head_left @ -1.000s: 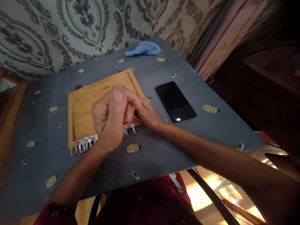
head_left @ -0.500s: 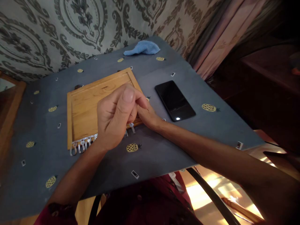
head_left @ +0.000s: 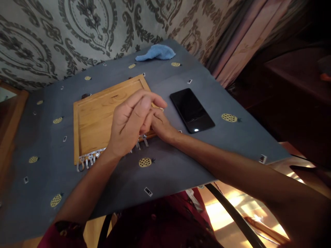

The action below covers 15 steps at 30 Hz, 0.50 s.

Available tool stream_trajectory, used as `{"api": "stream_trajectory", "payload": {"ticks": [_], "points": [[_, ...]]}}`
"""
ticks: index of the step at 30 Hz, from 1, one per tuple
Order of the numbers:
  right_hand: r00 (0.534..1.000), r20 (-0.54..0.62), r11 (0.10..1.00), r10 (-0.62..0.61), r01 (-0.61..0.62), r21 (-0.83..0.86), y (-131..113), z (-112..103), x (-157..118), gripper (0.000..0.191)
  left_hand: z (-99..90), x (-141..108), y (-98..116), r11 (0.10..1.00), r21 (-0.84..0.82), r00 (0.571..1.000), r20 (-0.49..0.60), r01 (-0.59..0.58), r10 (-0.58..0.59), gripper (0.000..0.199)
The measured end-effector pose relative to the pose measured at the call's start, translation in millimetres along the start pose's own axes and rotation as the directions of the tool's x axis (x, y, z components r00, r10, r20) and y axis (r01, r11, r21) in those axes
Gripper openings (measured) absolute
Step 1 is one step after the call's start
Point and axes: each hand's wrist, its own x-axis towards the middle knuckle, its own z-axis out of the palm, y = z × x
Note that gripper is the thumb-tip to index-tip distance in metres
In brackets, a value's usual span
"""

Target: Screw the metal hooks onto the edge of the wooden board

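Observation:
My left hand (head_left: 131, 120) is raised over the right part of a wooden panel (head_left: 95, 120), its fingers curled and its thumb on top; whether something small is inside cannot be made out. Just behind it, my right hand (head_left: 161, 125) is near the panel's right edge, its fingertips hidden by the left hand. A row of metal hooks (head_left: 90, 157) runs along the panel's near edge, partly covered by my left hand and wrist.
A black phone (head_left: 191, 110) lies right of the panel. At the back of the patterned blue table (head_left: 116, 201) is a blue cloth (head_left: 156, 52). A small dark object (head_left: 86, 95) sits behind the panel, and a wooden frame (head_left: 15, 127) stands at the far left.
The left hand has shifted slightly right and its index finger has stretched out further over the right hand. The right hand has hardly moved.

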Motion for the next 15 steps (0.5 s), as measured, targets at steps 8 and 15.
{"api": "stream_trajectory", "payload": {"ticks": [8, 15], "points": [[0.998, 0.016, 0.996, -0.059, 0.058, 0.072, 3, 0, 1, 0.051, 24.8, -4, 1, 0.994, 0.031, 0.886, -0.451, -0.104, 0.107, 0.030], [1.000, 0.016, 0.994, -0.020, 0.018, 0.107, 7, 2, 3, 0.051, 11.5, 0, 0, 0.998, -0.027, 0.914, -0.403, -0.057, 0.041, 0.040]]}}
